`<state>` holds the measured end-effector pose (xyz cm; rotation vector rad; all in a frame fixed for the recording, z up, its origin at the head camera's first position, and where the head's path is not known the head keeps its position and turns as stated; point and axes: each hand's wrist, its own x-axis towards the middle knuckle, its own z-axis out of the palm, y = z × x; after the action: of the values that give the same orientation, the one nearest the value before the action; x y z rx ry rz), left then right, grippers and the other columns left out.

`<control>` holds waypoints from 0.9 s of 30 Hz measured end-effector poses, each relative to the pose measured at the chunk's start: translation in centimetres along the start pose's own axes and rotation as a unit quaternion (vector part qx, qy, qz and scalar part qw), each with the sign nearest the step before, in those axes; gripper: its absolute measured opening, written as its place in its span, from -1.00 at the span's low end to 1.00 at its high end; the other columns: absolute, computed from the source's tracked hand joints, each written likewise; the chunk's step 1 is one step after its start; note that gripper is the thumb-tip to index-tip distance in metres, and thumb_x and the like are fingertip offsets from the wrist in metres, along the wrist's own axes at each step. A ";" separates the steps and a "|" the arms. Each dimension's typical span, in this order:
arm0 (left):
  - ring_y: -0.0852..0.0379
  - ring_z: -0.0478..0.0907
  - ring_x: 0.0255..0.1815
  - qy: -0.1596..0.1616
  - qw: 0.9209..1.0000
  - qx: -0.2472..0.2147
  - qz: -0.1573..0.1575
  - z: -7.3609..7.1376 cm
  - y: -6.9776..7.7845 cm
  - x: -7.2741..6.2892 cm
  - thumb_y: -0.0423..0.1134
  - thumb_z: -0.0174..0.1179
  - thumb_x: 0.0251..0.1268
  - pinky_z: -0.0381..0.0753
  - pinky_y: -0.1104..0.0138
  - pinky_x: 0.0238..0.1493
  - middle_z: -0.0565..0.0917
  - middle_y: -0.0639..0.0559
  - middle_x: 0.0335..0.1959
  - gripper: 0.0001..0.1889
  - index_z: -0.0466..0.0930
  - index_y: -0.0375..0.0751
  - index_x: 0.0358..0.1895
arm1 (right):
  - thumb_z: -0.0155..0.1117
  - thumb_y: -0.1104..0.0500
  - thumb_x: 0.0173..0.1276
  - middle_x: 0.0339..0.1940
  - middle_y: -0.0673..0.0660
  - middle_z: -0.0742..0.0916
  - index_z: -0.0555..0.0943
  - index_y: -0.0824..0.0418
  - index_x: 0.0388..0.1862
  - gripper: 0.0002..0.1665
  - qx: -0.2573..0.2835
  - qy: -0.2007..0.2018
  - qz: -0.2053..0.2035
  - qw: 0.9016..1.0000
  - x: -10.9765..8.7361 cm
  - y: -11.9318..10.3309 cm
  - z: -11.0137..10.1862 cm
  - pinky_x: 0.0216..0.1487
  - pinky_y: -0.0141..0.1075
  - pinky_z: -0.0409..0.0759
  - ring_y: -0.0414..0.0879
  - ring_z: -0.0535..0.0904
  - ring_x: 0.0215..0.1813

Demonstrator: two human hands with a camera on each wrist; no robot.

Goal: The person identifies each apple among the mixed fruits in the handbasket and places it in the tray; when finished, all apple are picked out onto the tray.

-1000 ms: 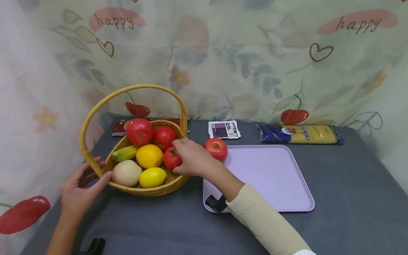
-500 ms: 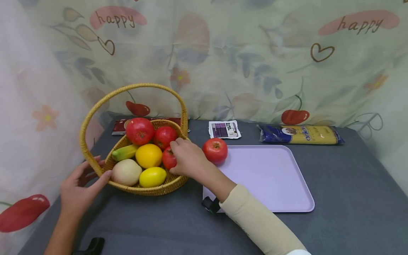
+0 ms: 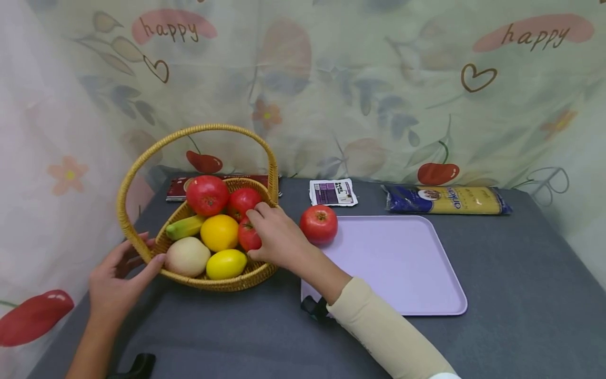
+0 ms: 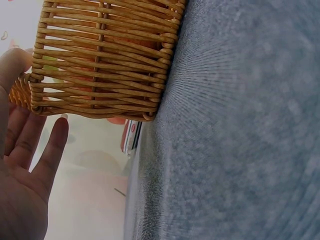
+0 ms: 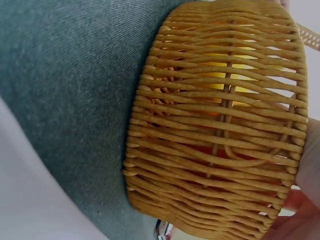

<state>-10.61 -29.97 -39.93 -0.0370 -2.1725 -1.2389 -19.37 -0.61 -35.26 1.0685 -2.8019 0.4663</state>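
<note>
While the basket [image 3: 222,285] is pinched at its rim by the left hand [image 3: 115,276], a tomato [image 3: 248,236] inside is gripped by the right hand [image 3: 280,234], fingers curled, tray [image 3: 393,268] nearby.

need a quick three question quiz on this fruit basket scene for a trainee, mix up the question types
1. Multiple choice: what does the right hand hold?
a) banana
b) red fruit
c) blue-and-yellow packet

2. True or false: in the head view, the lilac tray lies to the right of the wicker basket.

3. Fill in the blank: the left hand touches the wicker basket near one end of its ____.

Key:
1. b
2. true
3. handle
</note>
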 end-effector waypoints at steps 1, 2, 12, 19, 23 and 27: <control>0.30 0.65 -0.10 0.001 1.000 -0.003 0.001 0.0 0.0 0.0 -0.61 0.48 -0.04 0.57 0.62 -0.09 0.73 0.14 -0.05 -0.43 0.64 -0.37 0.15 | 0.60 -0.11 0.09 0.18 0.14 0.55 0.50 0.22 0.32 -0.12 -0.002 0.002 -0.003 1.000 0.0 -0.1 0.0 0.23 -0.24 0.55 -0.01 0.49 0.10; 0.30 0.65 -0.11 0.001 1.000 -0.003 0.001 0.0 -0.1 0.0 -0.61 0.48 -0.04 0.57 0.62 -0.09 0.73 0.18 -0.06 -0.43 0.64 -0.37 0.15 | 0.60 -0.11 0.09 0.19 0.14 0.55 0.50 0.21 0.32 -0.12 -0.003 0.004 -0.006 1.000 -0.1 -0.1 0.0 0.23 -0.23 0.55 -0.01 0.49 0.11; 0.29 0.66 -0.11 0.006 1.000 -0.001 0.005 0.1 -0.2 -0.2 -0.62 0.48 -0.05 0.59 0.60 -0.11 0.75 0.03 -0.07 -0.44 0.65 -0.34 0.14 | 0.61 -0.04 0.08 0.35 0.18 0.40 0.44 0.08 0.38 -0.10 0.094 0.032 0.026 0.995 -1.1 0.1 0.1 0.09 -0.18 0.66 0.00 0.42 0.24; 0.29 0.66 -0.12 0.007 1.000 -0.002 0.004 0.1 -0.2 -0.2 -0.61 0.48 -0.04 0.59 0.60 -0.11 0.75 0.06 -0.08 -0.44 0.66 -0.34 0.14 | 0.62 -0.04 0.05 0.27 0.10 0.49 0.45 0.03 0.39 -0.09 0.165 0.063 0.032 0.984 -2.2 0.7 -0.1 0.08 -0.18 0.66 -0.05 0.46 0.19; 0.28 0.66 -0.12 0.006 1.000 0.001 0.001 0.1 -0.2 -0.2 -0.60 0.48 -0.03 0.59 0.61 -0.10 0.75 0.03 -0.07 -0.45 0.66 -0.32 0.14 | 0.61 -0.04 0.04 0.26 0.09 0.52 0.47 0.07 0.39 -0.09 0.189 0.101 0.026 0.976 -2.7 1.2 -0.3 0.11 -0.16 0.65 -0.05 0.49 0.18; 0.28 0.66 -0.12 0.005 1.000 0.000 0.002 0.1 -0.2 -0.1 -0.60 0.48 -0.03 0.59 0.60 -0.10 0.75 0.02 -0.07 -0.44 0.66 -0.31 0.14 | 0.61 -0.01 0.04 0.30 0.09 0.51 0.47 0.06 0.39 -0.10 0.224 0.121 0.037 0.966 -3.1 1.5 -0.6 0.09 -0.14 0.66 -0.04 0.48 0.22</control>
<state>-10.65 -29.92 -40.18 -0.0353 -2.1636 -1.2352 -18.02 2.63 -35.66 0.8959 -2.5842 1.1944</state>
